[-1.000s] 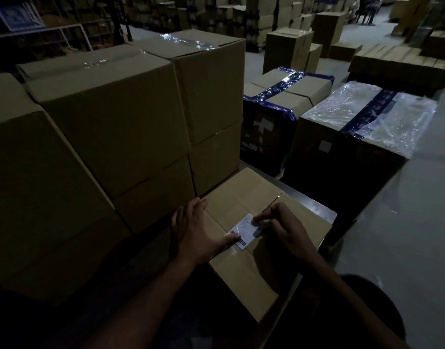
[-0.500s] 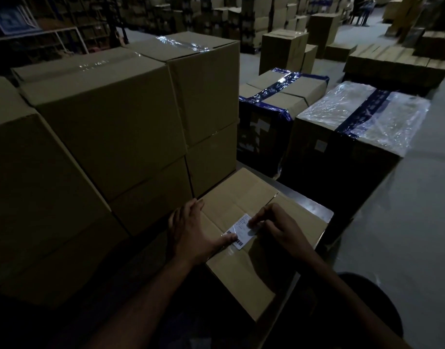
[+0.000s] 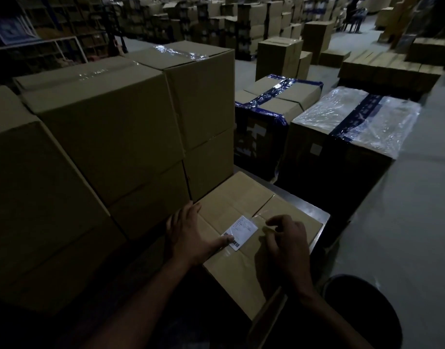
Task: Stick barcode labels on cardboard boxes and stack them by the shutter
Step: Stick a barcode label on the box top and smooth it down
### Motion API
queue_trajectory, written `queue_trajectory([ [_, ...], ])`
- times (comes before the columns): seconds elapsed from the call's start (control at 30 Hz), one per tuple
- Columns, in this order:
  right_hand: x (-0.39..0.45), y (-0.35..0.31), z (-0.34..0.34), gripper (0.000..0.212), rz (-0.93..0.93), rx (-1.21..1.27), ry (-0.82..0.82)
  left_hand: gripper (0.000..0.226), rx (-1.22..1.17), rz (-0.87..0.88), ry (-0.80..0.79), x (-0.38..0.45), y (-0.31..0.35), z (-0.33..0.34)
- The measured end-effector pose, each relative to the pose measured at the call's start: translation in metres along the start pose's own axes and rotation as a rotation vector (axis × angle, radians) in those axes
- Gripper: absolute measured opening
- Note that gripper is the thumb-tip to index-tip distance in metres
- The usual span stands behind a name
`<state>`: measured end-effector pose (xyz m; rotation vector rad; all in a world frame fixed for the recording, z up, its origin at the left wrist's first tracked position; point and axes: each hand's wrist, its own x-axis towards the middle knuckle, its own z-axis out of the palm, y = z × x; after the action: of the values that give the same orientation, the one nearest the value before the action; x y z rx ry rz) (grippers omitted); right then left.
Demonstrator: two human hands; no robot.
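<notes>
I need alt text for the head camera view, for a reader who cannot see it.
A left hand presses its thumb on a barcode label on a cardboard box, while the right hand hovers beside it, fingers curled. Stacked boxes stand behind in a dim warehouse.

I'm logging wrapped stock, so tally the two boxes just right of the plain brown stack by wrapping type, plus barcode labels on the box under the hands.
Blue-taped box: 1
Clear-plastic-wrapped box: 1
Barcode label: 1
Total: 3

left hand (image 3: 191, 238) pressing barcode label (image 3: 240, 232), cardboard box (image 3: 244, 270)
</notes>
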<state>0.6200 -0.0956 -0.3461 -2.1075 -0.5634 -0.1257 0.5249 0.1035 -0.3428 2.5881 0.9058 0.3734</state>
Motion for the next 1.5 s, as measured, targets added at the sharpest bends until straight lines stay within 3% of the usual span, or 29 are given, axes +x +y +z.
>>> queue_trajectory([
  [0.07,-0.021,-0.006,0.002,0.035,0.022,0.008,0.059,0.129,0.009,-0.013,-0.002,0.0,0.001,0.0],
  [0.27,-0.03,-0.004,0.003,0.027,-0.009,-0.106,0.051,0.131,0.137,-0.116,0.003,-0.015,0.017,-0.004],
  [0.37,0.002,0.012,-0.013,0.03,-0.03,-0.177,-0.087,0.127,0.166,-0.212,-0.019,-0.03,0.023,-0.009],
  [0.5,0.039,0.022,-0.028,0.028,-0.054,-0.209,-0.261,0.098,0.066,-0.245,-0.06,-0.025,0.027,-0.016],
  [0.73,0.056,0.013,-0.022,0.037,-0.157,-0.323,-0.401,0.149,-0.088,-0.136,-0.228,-0.011,0.033,-0.01],
  [0.8,0.057,0.011,-0.022,0.041,-0.16,-0.342,-0.437,0.149,-0.09,-0.124,-0.191,-0.014,0.031,-0.007],
  [0.97,0.058,0.009,-0.026,0.02,-0.208,-0.323,-0.435,0.144,-0.091,-0.127,-0.146,-0.017,0.03,-0.003],
  [1.1,0.058,0.012,-0.022,0.036,-0.17,-0.324,-0.408,0.138,-0.103,-0.119,-0.127,-0.017,0.03,-0.001],
  [1.23,0.057,0.015,-0.021,0.019,-0.18,-0.31,-0.409,0.138,-0.104,-0.112,-0.123,-0.017,0.03,-0.001],
  [1.37,0.057,0.011,-0.024,0.032,-0.186,-0.316,-0.43,0.135,-0.107,-0.111,-0.121,-0.017,0.031,-0.002],
  [1.5,0.056,0.008,-0.027,0.017,-0.203,-0.284,-0.418,0.138,-0.101,-0.107,-0.12,-0.017,0.03,-0.002],
])
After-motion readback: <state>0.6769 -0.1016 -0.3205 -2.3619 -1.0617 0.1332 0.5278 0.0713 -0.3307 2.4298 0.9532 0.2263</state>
